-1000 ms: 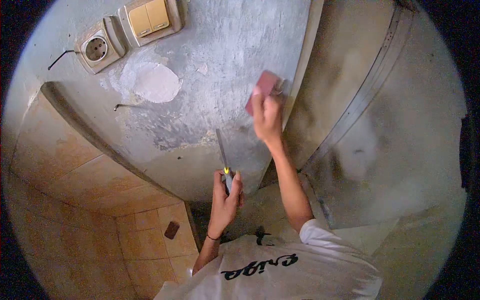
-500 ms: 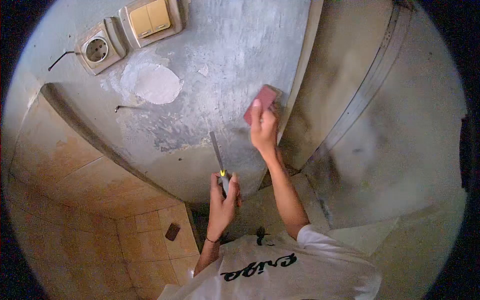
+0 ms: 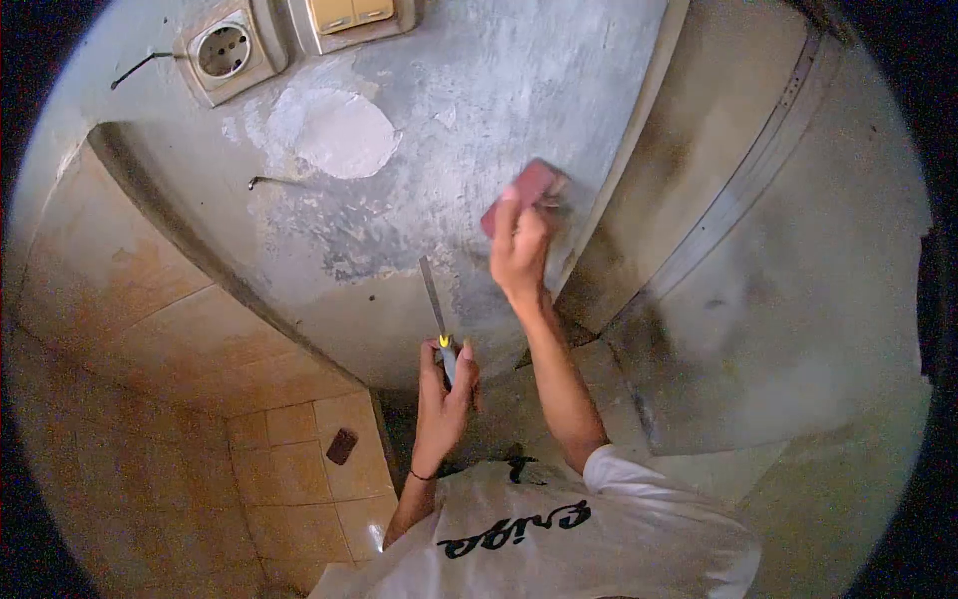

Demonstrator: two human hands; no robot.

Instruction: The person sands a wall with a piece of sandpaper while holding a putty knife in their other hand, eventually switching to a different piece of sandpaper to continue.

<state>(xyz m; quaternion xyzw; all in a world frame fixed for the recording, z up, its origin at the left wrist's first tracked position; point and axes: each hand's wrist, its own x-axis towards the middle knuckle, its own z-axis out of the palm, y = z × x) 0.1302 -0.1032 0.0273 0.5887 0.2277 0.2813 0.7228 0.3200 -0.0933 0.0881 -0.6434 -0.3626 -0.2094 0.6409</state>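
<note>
My right hand (image 3: pixel 521 250) grips a piece of red sandpaper (image 3: pixel 524 192) and holds it against the grey wall, near the wall's right edge. Slight blur shows on that hand and the sheet. Lower down, my left hand (image 3: pixel 442 404) is closed round the grey handle of a narrow-bladed hand tool (image 3: pixel 433 299) with a yellow collar. Its long metal blade points up, overlapping the bottom of the scuffed wall area. A pale filler patch (image 3: pixel 349 135) lies on the wall, up and left of both hands.
At the upper left are a wall socket (image 3: pixel 222 52) and a yellowish switch (image 3: pixel 349 12). Two short dark wires (image 3: pixel 267 182) stick out nearby. A dark reddish-brown piece (image 3: pixel 341 446) lies on the orange tiles. A ledge (image 3: pixel 200 250) slopes along the left, and a doorway frame (image 3: pixel 718 215) stands right.
The view has shifted, so the socket, switch and patch sit higher and farther right. My right hand has moved leftward along the wall with the sandpaper. The left hand keeps its grip.
</note>
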